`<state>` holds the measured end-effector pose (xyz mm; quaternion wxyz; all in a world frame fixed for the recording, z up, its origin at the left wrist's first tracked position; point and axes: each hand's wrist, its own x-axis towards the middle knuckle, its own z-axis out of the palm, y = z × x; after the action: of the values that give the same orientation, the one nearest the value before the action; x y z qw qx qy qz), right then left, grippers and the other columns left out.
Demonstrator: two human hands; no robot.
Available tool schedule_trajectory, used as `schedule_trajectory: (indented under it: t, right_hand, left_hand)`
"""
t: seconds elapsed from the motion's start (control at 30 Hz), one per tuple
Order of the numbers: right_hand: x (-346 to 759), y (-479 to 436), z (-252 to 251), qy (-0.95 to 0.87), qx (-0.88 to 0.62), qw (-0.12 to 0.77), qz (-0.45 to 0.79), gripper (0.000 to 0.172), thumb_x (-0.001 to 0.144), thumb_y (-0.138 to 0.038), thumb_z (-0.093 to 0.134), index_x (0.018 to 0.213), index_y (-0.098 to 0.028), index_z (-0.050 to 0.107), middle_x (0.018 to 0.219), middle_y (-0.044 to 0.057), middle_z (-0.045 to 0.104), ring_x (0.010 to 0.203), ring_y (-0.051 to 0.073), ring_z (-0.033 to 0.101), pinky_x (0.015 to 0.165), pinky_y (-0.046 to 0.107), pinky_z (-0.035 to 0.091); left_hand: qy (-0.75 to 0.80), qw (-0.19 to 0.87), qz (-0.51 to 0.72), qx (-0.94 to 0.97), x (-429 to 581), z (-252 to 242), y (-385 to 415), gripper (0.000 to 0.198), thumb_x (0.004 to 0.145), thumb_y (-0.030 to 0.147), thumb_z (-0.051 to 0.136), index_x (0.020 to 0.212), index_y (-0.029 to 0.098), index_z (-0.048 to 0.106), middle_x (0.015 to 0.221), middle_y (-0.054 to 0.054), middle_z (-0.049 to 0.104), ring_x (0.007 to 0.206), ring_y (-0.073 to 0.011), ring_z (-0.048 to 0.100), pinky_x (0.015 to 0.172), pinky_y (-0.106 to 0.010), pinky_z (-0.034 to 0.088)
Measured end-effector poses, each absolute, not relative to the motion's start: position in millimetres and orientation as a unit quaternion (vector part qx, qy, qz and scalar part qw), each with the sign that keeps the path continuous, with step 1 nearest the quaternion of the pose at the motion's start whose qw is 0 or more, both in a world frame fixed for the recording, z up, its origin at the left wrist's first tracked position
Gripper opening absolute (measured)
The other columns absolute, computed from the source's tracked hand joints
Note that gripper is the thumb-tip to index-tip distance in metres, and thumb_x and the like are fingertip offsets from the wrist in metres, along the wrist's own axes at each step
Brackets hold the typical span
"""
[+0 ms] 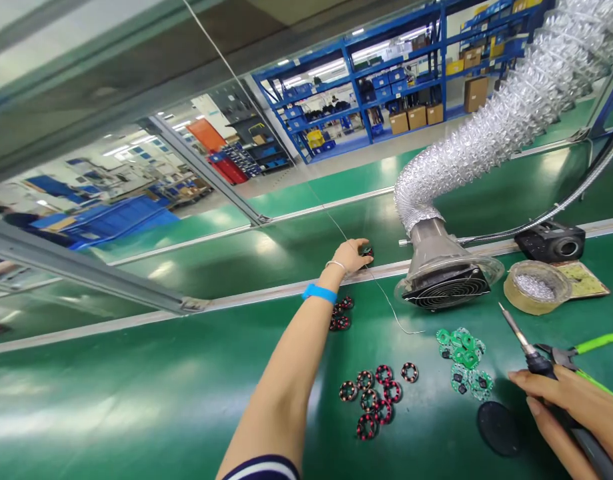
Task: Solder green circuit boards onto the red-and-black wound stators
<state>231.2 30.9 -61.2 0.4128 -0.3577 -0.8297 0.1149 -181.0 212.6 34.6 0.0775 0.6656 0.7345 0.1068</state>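
My left hand (pixel 350 256) reaches far out over the green bench, fingers curled on a small dark ring-shaped coil part (pixel 367 251) at the edge of the conveyor belt (pixel 266 247). A blue band circles that wrist. My right hand (pixel 571 408) at the lower right grips a soldering iron (pixel 523 345), tip pointing up and left. Several wound ring coils (pixel 373 395) lie in a cluster in front of me. A pile of small green circuit boards (pixel 465 360) sits just left of the iron. A thin solder wire (pixel 386 301) runs across the bench.
A fume extractor fan (pixel 446 283) on a silver flexible duct (pixel 506 113) stands behind the boards. A tape roll (pixel 536 287), a black device (pixel 551 241), a black round pad (pixel 499 428) and green-handled pliers (pixel 583 350) lie at right. More coils (pixel 340 315) rest near my left wrist.
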Motion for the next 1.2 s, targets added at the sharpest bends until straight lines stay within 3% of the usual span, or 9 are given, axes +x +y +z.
schedule_trajectory:
  t: [0.1,0.17,0.23,0.37,0.53,0.67,0.83,1.03,1.2]
  right_hand:
    - [229.0,25.1,-56.6,-0.860,-0.350,0.360,0.088,0.041,0.088,-0.019,0.060,0.128,-0.028,0.059,0.115,0.003,0.069,0.101,0.029,0.067,0.091,0.043,0.054]
    - [224.0,23.2,-47.9,-0.866,-0.332,0.362,0.094,0.038,0.089,-0.016,0.057,0.126,-0.025,0.059,0.110,0.005,0.069,0.098,0.026,0.067,0.083,0.038,0.056]
    - [217.7,23.1,-37.2,-0.867,-0.316,0.367,0.116,0.035,0.090,-0.011,0.053,0.123,-0.022,0.060,0.100,0.006,0.069,0.086,0.022,0.068,0.072,0.032,0.056]
    - [206.8,24.8,-22.9,-0.865,-0.289,0.374,0.168,0.033,0.091,-0.008,0.050,0.121,-0.021,0.057,0.085,0.003,0.066,0.066,0.015,0.062,0.061,0.027,0.051]
    - [201.5,25.2,-21.8,-0.869,-0.298,0.351,0.183,0.025,0.092,-0.011,0.044,0.113,-0.021,0.054,0.089,0.004,0.068,0.071,0.015,0.066,0.064,0.025,0.054]
    - [202.2,25.9,-24.4,-0.861,-0.315,0.348,0.194,0.030,0.088,-0.009,0.042,0.113,-0.022,0.050,0.093,0.005,0.069,0.075,0.016,0.068,0.067,0.026,0.055]
    - [204.1,27.9,-24.7,-0.839,-0.330,0.355,0.247,0.035,0.081,-0.008,0.041,0.112,-0.023,0.050,0.091,0.004,0.067,0.074,0.016,0.068,0.065,0.026,0.055]
    - [203.4,29.0,-19.5,-0.824,-0.350,0.356,0.267,0.031,0.082,-0.010,0.041,0.109,-0.023,0.050,0.086,0.003,0.067,0.069,0.016,0.067,0.063,0.026,0.054]
    - [202.2,28.2,-14.7,-0.806,-0.381,0.343,0.294,0.020,0.092,-0.016,0.039,0.105,-0.024,0.051,0.080,0.001,0.067,0.064,0.015,0.066,0.058,0.024,0.051]
  left_hand:
    - [0.747,0.021,0.138,0.650,-174.5,48.9,161.7,0.024,0.084,0.021,0.066,0.108,0.013,0.062,0.112,-0.011,0.063,0.107,-0.0271,0.059,0.096,-0.046,0.046]
    - [0.753,-0.005,0.157,0.639,-158.3,55.0,112.1,0.015,0.086,0.021,0.058,0.098,0.014,0.063,0.100,-0.010,0.065,0.097,-0.0262,0.061,0.090,-0.044,0.048]
    - [0.736,0.008,0.161,0.658,-133.0,52.6,61.9,0.011,0.081,0.027,0.061,0.086,0.018,0.063,0.087,-0.005,0.066,0.086,-0.0241,0.062,0.081,-0.040,0.051]
    - [0.650,0.073,0.138,0.744,-82.4,29.1,2.3,0.053,0.063,0.036,0.079,0.108,0.016,0.061,0.101,-0.010,0.068,0.093,-0.0311,0.061,0.084,-0.048,0.049]
    - [0.626,0.102,0.149,0.759,-55.5,9.7,-4.8,0.034,0.080,0.021,0.068,0.112,0.017,0.056,0.097,-0.009,0.069,0.093,-0.0305,0.060,0.084,-0.051,0.046]
    - [0.527,0.226,0.240,0.783,-27.8,4.7,-10.1,0.048,0.079,0.007,0.062,0.122,0.019,0.046,0.107,-0.008,0.067,0.096,-0.0236,0.061,0.084,-0.038,0.052]
    - [0.403,0.292,0.220,0.839,4.0,1.1,-1.3,0.039,0.075,0.000,0.052,0.110,0.017,0.050,0.104,-0.010,0.066,0.095,-0.0233,0.061,0.086,-0.036,0.054]
    - [0.324,0.326,0.188,0.868,-3.0,8.9,16.3,0.038,0.077,0.000,0.050,0.112,0.015,0.052,0.104,-0.011,0.070,0.096,-0.0228,0.063,0.087,-0.035,0.053]
    - [0.368,0.313,0.291,0.826,-2.0,-0.3,6.1,0.035,0.077,0.023,0.074,0.108,0.017,0.060,0.105,-0.010,0.069,0.095,-0.0227,0.064,0.087,-0.035,0.052]
